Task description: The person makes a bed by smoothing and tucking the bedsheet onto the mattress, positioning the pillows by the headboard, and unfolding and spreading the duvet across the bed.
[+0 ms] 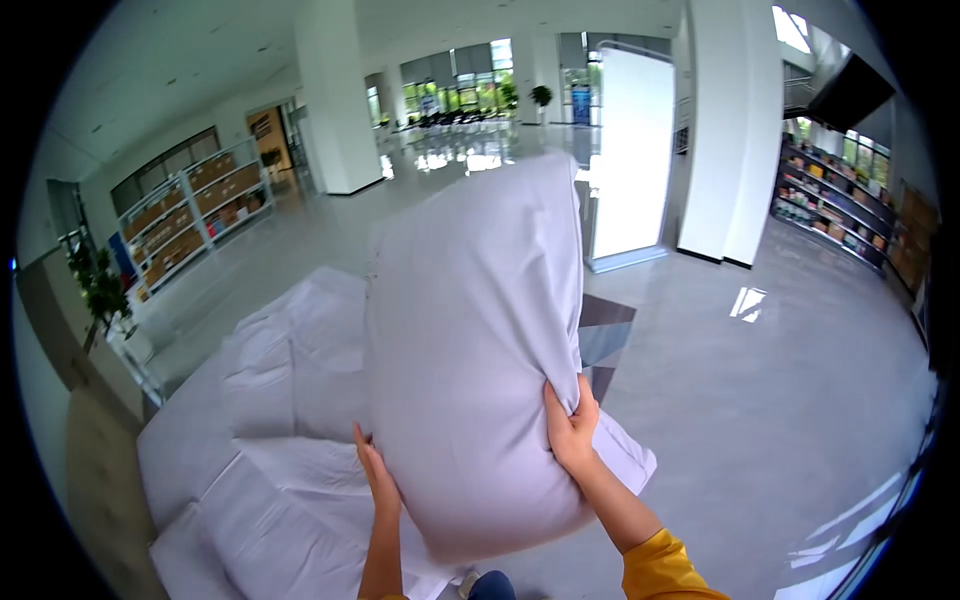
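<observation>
A plump pale lilac pillow (465,330) is held upright in front of me, its cover smooth in the middle and creased along the right side. My right hand (573,428) grips its lower right edge, with the thumb pressing a fold into the fabric. Against the lower left side rests my left hand (378,472), supporting the pillow; part of its fingers is hidden behind it. Below and to the left, a bed (290,490) is spread with a wrinkled sheet of the same pale colour. A sheet corner (625,455) shows right of the pillow.
A bright white display panel (632,160) stands beyond the pillow, near a white column (735,130). Shelves with boxes (195,210) are at the far left, and stocked shelves (835,200) at the right. A patterned mat (605,335) lies on the grey floor (760,400).
</observation>
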### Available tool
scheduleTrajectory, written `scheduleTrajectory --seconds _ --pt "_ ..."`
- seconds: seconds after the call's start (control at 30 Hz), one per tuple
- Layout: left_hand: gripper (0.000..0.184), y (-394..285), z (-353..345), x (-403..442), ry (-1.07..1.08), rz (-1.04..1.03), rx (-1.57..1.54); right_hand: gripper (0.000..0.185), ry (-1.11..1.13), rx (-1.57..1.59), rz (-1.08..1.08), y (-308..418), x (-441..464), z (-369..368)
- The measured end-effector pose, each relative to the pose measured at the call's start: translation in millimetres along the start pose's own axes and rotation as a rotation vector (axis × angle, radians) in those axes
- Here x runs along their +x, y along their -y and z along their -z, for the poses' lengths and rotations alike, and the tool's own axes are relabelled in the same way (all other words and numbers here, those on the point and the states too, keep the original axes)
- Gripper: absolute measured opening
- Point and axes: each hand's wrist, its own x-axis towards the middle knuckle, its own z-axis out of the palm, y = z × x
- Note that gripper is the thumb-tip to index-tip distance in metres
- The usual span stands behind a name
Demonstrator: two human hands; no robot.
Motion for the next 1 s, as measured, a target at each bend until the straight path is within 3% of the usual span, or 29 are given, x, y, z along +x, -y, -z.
scheduleTrajectory --seconds 0.07,0.1,0.17,0.2,0.23,0.3,0.37,0.4,0.47,0.53,0.6,0.73,0.8,0.87,0.9,0.93,0.97,1.0 --pt "0.068 0.3 -49.0 17.5 0.361 0.258 -0.257 0.006 -0.037 -0.068 0.136 -6.5 6.9 35.8" --pt "0.068 10.4 -74.9 20.8 0.381 0.258 -0.273 0.006 -0.081 -0.123 0.154 -12.4 7.0 52.0" --pt "0.074 31.1 -131.9 24.4 0.514 0.813 -0.306 0.006 -0.11 -0.186 0.203 -26.4 11.2 81.8" --pt "0.074 31.6 -159.7 17.9 0.543 0.81 -0.313 0.007 -0.129 -0.238 0.237 -36.3 16.4 98.9" --pt "0.075 32.8 -189.2 10.3 0.619 0.726 -0.455 0.012 -0.126 -0.269 0.248 -52.9 24.2 117.8" --pt "0.076 50.9 -242.6 -5.5 0.713 0.667 -0.603 0.017 -0.22 -0.232 -0.047 -70.8 46.3 156.6" --pt "0.068 76.6 -290.2 -14.3 0.499 0.666 -0.558 0.021 -0.261 -0.177 -0.283 -86.6 74.5 190.4" --pt "0.068 81.1 -311.3 -17.7 0.51 0.68 -0.573 0.023 -0.283 -0.094 -0.364 -98.1 87.1 200.6" --pt "0.061 69.9 -357.2 -15.3 0.47 0.445 -0.408 0.026 -0.334 -0.139 -0.317 -118.1 109.6 209.2" --pt "0.054 42.0 -393.2 -17.4 0.417 0.22 -0.222 0.028 -0.426 0.038 -0.254 -153.8 123.8 230.4" --pt "0.049 -1.8 -416.5 -17.8 0.505 0.209 -0.284 0.033 -0.466 0.026 -0.233 -183.3 141.8 256.0" --pt "0.034 0.5 -464.5 -2.9 0.454 0.121 -0.416 0.041 -0.517 0.042 -0.246 -216.8 188.4 292.3" --pt "0.033 11.1 -495.4 12.6 0.46 0.088 -0.401 0.046 -0.545 0.128 -0.24 -236.6 224.5 295.9" --pt "0.035 22.8 -515.4 26.9 0.464 0.032 -0.357 0.056 -0.586 0.38 -0.386 -250.9 253.6 290.4" --pt "0.048 26.1 -527.5 37.0 0.52 -0.126 -0.22 0.056 -0.579 0.391 -0.395 -267.3 263.2 285.7" --pt "0.048 26.3 -541.8 44.9 0.506 -0.133 -0.207 0.061 -0.493 0.116 -0.278 -284.8 274.1 276.7" --pt "0.054 27.2 -557.8 52.8 0.43 -0.284 -0.121 0.066 -0.404 -0.151 -0.158 -304.0 285.2 268.0" --pt "0.061 28.5 -571.8 60.0 0.358 -0.434 -0.029 0.066 -0.401 -0.133 -0.17 -319.9 294.5 261.8"
